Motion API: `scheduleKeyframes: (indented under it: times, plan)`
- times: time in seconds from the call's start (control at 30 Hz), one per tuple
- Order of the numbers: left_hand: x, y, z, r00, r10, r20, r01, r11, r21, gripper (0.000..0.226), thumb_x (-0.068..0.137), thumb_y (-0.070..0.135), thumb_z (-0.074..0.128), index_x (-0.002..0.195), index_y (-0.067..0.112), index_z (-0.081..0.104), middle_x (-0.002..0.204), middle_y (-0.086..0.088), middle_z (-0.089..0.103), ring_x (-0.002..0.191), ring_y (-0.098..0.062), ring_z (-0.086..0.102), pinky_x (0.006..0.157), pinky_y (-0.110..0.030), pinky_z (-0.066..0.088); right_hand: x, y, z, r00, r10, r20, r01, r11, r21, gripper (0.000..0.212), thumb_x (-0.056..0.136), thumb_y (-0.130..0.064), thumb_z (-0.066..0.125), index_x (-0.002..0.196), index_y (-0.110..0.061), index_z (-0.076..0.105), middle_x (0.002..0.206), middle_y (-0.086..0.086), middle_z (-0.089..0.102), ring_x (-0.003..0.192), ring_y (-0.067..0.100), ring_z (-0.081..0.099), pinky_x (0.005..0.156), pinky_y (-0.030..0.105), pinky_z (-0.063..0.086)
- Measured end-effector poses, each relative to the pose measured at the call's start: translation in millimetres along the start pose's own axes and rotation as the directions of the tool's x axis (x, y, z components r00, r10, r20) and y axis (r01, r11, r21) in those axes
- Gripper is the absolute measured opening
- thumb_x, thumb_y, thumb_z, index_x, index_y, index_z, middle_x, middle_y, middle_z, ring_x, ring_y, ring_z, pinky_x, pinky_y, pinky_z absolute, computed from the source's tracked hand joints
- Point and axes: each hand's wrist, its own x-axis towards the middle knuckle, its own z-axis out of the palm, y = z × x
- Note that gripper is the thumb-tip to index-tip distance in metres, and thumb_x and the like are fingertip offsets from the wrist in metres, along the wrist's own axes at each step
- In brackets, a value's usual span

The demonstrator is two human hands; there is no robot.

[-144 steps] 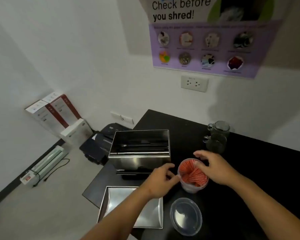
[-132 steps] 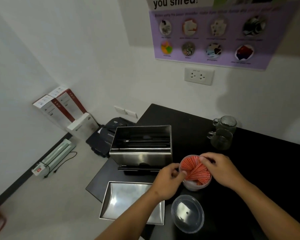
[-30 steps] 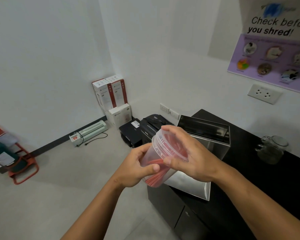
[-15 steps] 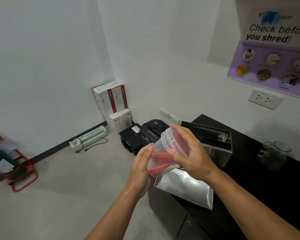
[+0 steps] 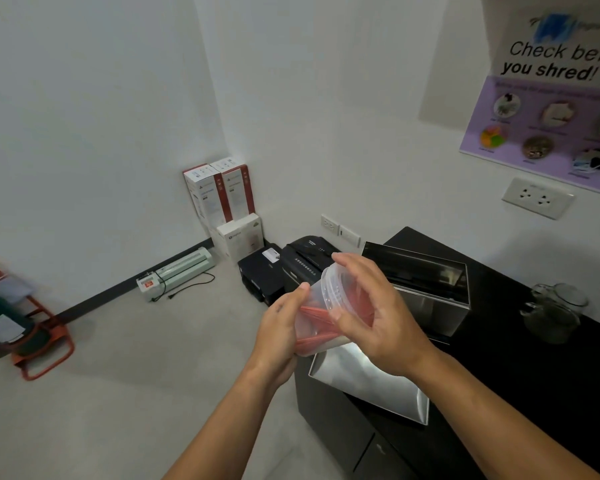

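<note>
A clear plastic tub point(image 5: 321, 308) with several red sachets point(image 5: 317, 311) inside is tilted on its side in the air, mouth toward the right. My left hand point(image 5: 281, 332) supports its base and side with the fingers wrapped round it. My right hand point(image 5: 371, 313) covers the mouth, thumb and fingers curled over the rim. Below the tub lies a flat steel tray point(image 5: 368, 382) at the corner of the black counter point(image 5: 520, 375). Behind my right hand stands an open steel box point(image 5: 426, 292).
Two glass mugs point(image 5: 553, 311) stand on the counter at the right. On the floor are a black shredder point(image 5: 303, 265), white and red boxes point(image 5: 222, 199), a laminator point(image 5: 177, 277) and a red cart with a green cylinder point(image 5: 4, 320).
Both hands lifted the tub off the counter and tipped it on its side. Over the last second it moved slightly right, above the tray corner. The view swung left.
</note>
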Motion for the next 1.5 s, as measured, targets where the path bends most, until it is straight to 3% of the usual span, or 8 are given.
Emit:
scheduleKeyframes:
  times: [0.13, 0.3, 0.57, 0.73, 0.83, 0.97, 1.13, 1.5]
  plan:
    - [-2.1, 8.7, -1.4, 0.988, -0.095, 0.121, 0.099, 0.995, -0.022, 0.045, 0.107, 0.035, 0.05, 0.098, 0.008, 0.086, 0.102, -0.022, 0.08, 0.09, -0.031, 0.08, 0.075, -0.039, 0.065, -2.5, -2.0, -5.7, 0.983, -0.18, 0.03, 0.182, 0.977, -0.107, 0.073, 0.086, -0.039, 0.067, 0.153, -0.02, 0.046, 0.159, -0.002, 0.039, 0.149, 0.021, 0.04, 0.116, 0.047, 0.042]
    - [-4.9, 18.0, 0.3, 0.977, -0.112, 0.183, 0.116, 0.993, -0.013, 0.046, 0.107, 0.035, 0.049, 0.099, 0.01, 0.086, 0.103, -0.02, 0.081, 0.092, -0.03, 0.08, 0.081, -0.038, 0.064, -0.9, -3.7, -8.2, 0.938, -0.347, -0.002, 0.342, 0.923, -0.179, 0.072, 0.084, -0.041, 0.068, 0.148, -0.014, 0.048, 0.154, 0.012, 0.044, 0.143, 0.029, 0.046, 0.109, 0.051, 0.046]
    - [-7.1, 2.5, 10.5, 0.989, 0.111, -0.102, -0.111, 0.994, 0.009, 0.064, 0.073, 0.055, 0.078, 0.106, 0.0, 0.07, 0.103, -0.031, 0.073, 0.087, -0.034, 0.073, 0.086, -0.063, 0.061, -0.6, 7.1, 6.9, 0.968, -0.191, -0.162, 0.186, 0.982, -0.044, 0.068, 0.086, -0.04, 0.062, 0.147, -0.012, 0.052, 0.151, 0.011, 0.049, 0.143, 0.028, 0.048, 0.113, 0.047, 0.045]
    - [-4.1, -6.7, 9.4, 0.974, 0.172, -0.145, -0.166, 0.985, 0.057, 0.043, 0.073, 0.051, 0.076, 0.095, 0.014, 0.074, 0.089, -0.012, 0.076, 0.082, -0.023, 0.07, 0.071, -0.03, 0.059, 1.3, -0.7, 10.7, 0.989, 0.053, -0.141, -0.045, 0.997, 0.057, 0.067, 0.088, -0.05, 0.061, 0.15, -0.026, 0.049, 0.151, -0.009, 0.049, 0.144, 0.012, 0.046, 0.117, 0.041, 0.042]
    - [-1.8, -3.1, 5.4, 0.988, 0.101, -0.118, -0.093, 0.993, 0.069, 0.057, 0.078, 0.055, 0.074, 0.1, 0.003, 0.072, 0.097, -0.022, 0.079, 0.086, -0.033, 0.077, 0.074, -0.039, 0.063, 4.5, -6.0, -1.9, 0.987, 0.16, 0.011, -0.16, 0.987, 0.017, 0.088, 0.081, -0.08, 0.057, 0.156, -0.037, 0.038, 0.158, -0.021, 0.038, 0.148, -0.002, 0.035, 0.121, 0.035, 0.036]
    - [-1.3, 8.6, -0.5, 0.999, -0.013, -0.051, 0.013, 1.0, -0.001, 0.06, 0.091, 0.049, 0.071, 0.121, -0.003, 0.071, 0.116, -0.031, 0.075, 0.11, -0.048, 0.074, 0.102, -0.064, 0.056, 4.5, -6.9, -27.0, 0.992, -0.035, 0.124, 0.06, 0.977, -0.204, 0.093, 0.083, -0.079, 0.057, 0.161, -0.037, 0.026, 0.17, -0.016, 0.02, 0.158, 0.001, 0.013, 0.125, 0.034, 0.025]
    - [-2.3, 16.1, -2.6, 0.993, -0.087, 0.082, 0.087, 0.996, 0.005, 0.043, 0.103, 0.04, 0.055, 0.109, 0.009, 0.083, 0.113, -0.025, 0.079, 0.104, -0.039, 0.078, 0.088, -0.047, 0.064, 3.2, 0.9, -28.3, 0.938, -0.275, 0.209, 0.325, 0.907, -0.269, 0.096, 0.084, -0.065, 0.066, 0.16, -0.021, 0.03, 0.171, 0.004, 0.021, 0.16, 0.028, 0.017, 0.12, 0.059, 0.034]
    - [4.2, 1.1, 11.3, 0.985, 0.022, -0.171, -0.029, 0.999, -0.041, 0.041, 0.103, 0.037, 0.061, 0.108, 0.001, 0.079, 0.099, -0.022, 0.082, 0.087, -0.032, 0.08, 0.078, -0.04, 0.064, 18.2, 13.7, -4.0, 0.991, -0.123, 0.047, 0.125, 0.991, -0.047, 0.077, 0.083, -0.044, 0.068, 0.154, -0.028, 0.044, 0.16, -0.006, 0.041, 0.15, 0.018, 0.039, 0.118, 0.049, 0.039]
